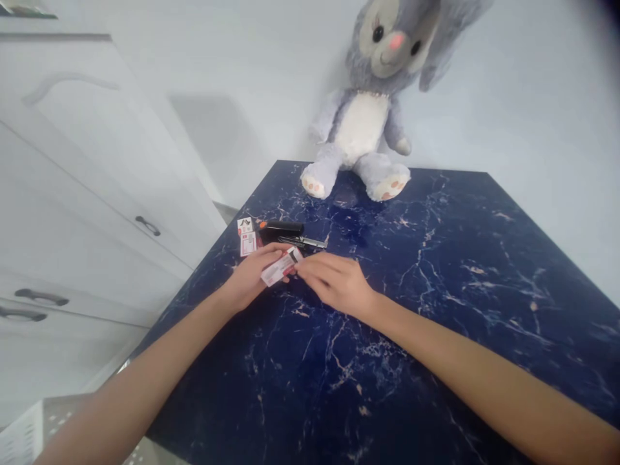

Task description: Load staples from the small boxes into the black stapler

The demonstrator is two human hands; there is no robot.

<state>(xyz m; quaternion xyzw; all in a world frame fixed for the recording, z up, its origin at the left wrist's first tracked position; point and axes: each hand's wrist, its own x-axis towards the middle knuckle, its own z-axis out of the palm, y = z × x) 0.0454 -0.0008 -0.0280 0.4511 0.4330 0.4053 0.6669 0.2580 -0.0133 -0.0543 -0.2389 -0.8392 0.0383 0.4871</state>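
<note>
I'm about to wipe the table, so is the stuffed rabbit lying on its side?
No, the stuffed rabbit sits upright at the table's far edge, feet forward.

The left forearm (159, 361) and right forearm (450, 355) are bare and slim, tapering to narrow wrists. The left hand (246, 279) and right hand (343, 283) are bare too, with slender fingers, their nails too blurred to make out
</note>
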